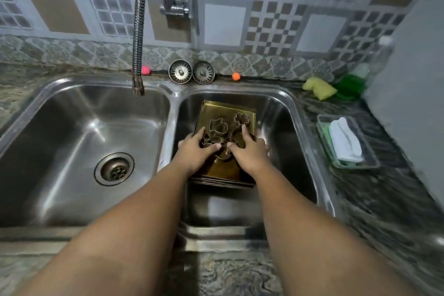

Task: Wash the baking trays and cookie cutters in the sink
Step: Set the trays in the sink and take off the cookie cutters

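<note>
A stack of golden baking trays (223, 108) lies in the right basin of a steel double sink (298, 113). Several metal cookie cutters rest in the top tray, among them a mitten-shaped cutter (218, 126) and a flower-shaped cutter (241, 118). My left hand (195, 149) and my right hand (248, 151) are both down in the tray, side by side, fingers spread over the nearer cutters. Those cutters are partly hidden under my fingers, and I cannot tell whether either hand grips one.
The left basin (91, 132) holds only its drain. A flexible faucet hose (138, 31) hangs over it. Two strainer plugs (191, 72) lean at the back rim. At right are a yellow sponge (319, 87), a green soap bottle (353, 81) and a tray with a white cloth (346, 142).
</note>
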